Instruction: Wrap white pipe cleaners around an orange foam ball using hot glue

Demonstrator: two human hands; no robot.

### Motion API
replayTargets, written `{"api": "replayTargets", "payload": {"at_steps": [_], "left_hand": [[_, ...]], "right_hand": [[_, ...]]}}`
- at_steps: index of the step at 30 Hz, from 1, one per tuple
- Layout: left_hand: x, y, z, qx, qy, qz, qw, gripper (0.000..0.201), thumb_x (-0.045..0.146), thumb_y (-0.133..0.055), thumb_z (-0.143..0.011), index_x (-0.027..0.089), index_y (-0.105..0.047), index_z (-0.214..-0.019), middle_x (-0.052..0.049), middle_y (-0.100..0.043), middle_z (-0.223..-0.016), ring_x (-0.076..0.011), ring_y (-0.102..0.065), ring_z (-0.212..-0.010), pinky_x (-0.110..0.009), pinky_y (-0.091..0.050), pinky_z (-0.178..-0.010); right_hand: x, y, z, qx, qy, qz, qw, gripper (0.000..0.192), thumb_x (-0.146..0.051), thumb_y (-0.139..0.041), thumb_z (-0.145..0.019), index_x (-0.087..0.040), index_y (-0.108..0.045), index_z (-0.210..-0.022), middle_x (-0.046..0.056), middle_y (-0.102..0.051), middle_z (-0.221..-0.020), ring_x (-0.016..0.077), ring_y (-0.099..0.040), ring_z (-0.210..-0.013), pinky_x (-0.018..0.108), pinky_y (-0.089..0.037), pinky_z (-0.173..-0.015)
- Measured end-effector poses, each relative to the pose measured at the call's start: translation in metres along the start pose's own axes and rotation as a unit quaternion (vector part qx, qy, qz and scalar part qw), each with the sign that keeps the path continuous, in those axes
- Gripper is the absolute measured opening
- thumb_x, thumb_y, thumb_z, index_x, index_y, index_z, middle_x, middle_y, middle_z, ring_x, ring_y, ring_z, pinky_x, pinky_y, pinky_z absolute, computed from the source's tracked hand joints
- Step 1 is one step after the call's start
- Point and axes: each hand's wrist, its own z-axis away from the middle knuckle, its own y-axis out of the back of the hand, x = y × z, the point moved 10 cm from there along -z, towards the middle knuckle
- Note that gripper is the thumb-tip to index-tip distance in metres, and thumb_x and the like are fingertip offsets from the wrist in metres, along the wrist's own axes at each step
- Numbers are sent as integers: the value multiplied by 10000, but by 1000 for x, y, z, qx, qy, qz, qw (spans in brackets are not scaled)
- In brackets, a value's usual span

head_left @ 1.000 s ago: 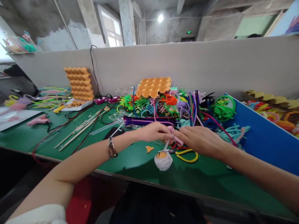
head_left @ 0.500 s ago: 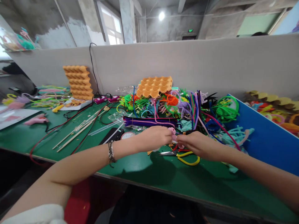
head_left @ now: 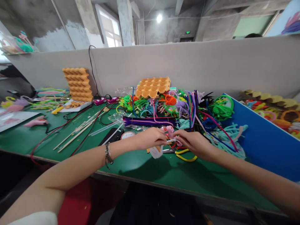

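Observation:
Above the table's middle, my left hand (head_left: 152,137) and my right hand (head_left: 191,142) almost meet, both with fingers closed. Between them is a small pink fuzzy piece (head_left: 170,128), apparently bent from pipe cleaner, with a white strip (head_left: 172,141) just below it. My fingertips cover much of both. Under my left hand shows a whitish, partly see-through object (head_left: 156,152) whose kind I cannot make out. Scissors with yellow handles (head_left: 189,159) lie on the table beneath my right hand, their blades partly covered.
Behind my hands spreads a heap of coloured pipe cleaners (head_left: 171,104), topped by an orange egg tray (head_left: 153,87). A bundle of dark purple pipe cleaners (head_left: 147,122) lies in front. Wooden sticks (head_left: 77,134), a black phone (head_left: 113,135) and a pink glue gun (head_left: 37,121) are leftward; a blue panel (head_left: 257,140) stands right.
The pink piece has turned and shows more between my hands. The whitish object now shows beneath my left hand, and a white strip between my fingers. The view has shifted slightly.

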Motion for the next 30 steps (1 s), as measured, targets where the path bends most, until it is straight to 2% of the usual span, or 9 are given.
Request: {"api": "replayTargets", "payload": {"at_steps": [2, 5, 10, 14, 17, 19, 22, 26, 30], "left_hand": [[-9, -3, 2, -27, 30, 121, 992, 219, 179, -498, -858, 102, -652, -723, -18, -622, -672, -87, -554, -638, -166, -421, -611], [-16, -15, 8, -78, 69, 272, 957, 240, 189, -479, -858, 90, -658, -731, -5, -597, -641, -69, -522, -589, -145, -411, -554], [-16, -21, 14, -84, 87, 290, 949, 240, 230, -500, -848, 96, -667, -738, 0, -595, -635, -67, -516, -571, -146, -407, -538], [0, -11, 13, -40, 45, 198, 978, 156, 184, -559, -822, 114, -669, -736, -4, -637, -676, -74, -558, -637, -152, -421, -625], [30, 1, 13, 1, -51, 1, 999, 168, 181, -550, -834, 125, -660, -720, -5, -634, -661, -82, -561, -629, -167, -434, -647], [46, 3, 14, 18, -90, -123, 988, 215, 176, -513, -855, 126, -652, -698, -18, -621, -653, -102, -565, -636, -198, -449, -664], [57, 5, 14, 35, -100, -222, 969, 254, 137, -459, -868, 119, -648, -699, -44, -614, -659, -140, -573, -663, -258, -464, -697], [57, 4, 14, 57, -106, -268, 956, 258, 124, -447, -869, 125, -645, -704, -36, -613, -643, -143, -571, -657, -263, -462, -694], [39, 9, 13, 93, -73, -122, 985, 184, 158, -508, -853, 116, -653, -748, -31, -644, -675, -126, -581, -681, -214, -443, -650]], "right_hand": [[-8, 9, 4, 29, 17, 38, 999, 354, -298, -271, -918, -146, -591, -896, 52, -589, -655, 120, -443, -543, 250, -232, -489], [-23, 14, 10, 41, 53, 67, 995, 296, -246, -338, -887, -172, -613, -807, 38, -565, -599, 120, -360, -512, 288, -166, -495], [-35, 15, 14, 40, 62, 52, 996, 251, -164, -361, -845, -179, -563, -696, 13, -505, -562, 114, -254, -479, 308, -124, -497], [-39, 7, 17, 8, 41, -22, 999, 245, -177, -366, -825, -189, -437, -591, -48, -336, -487, 90, -203, -443, 272, -128, -465], [-39, -1, 19, -25, 19, -113, 993, 291, -277, -324, -862, -200, -370, -586, -61, -308, -487, 71, -280, -425, 211, -210, -427], [-37, -7, 19, -37, -5, -174, 984, 330, -328, -255, -884, -213, -317, -581, -65, -307, -475, 65, -294, -400, 192, -246, -393], [-30, -15, 19, -37, -46, -238, 969, 342, -327, -133, -899, -241, -225, -581, -92, -196, -412, 67, -204, -331, 194, -246, -336], [-22, -15, 21, -31, -83, -264, 961, 358, -354, -126, -901, -243, -239, -579, -101, -175, -389, 71, -182, -325, 201, -247, -330], [-15, 1, 22, -3, -107, -220, 970, 319, -392, -322, -883, -197, -416, -649, -49, -394, -517, 75, -355, -433, 196, -292, -409]]}}
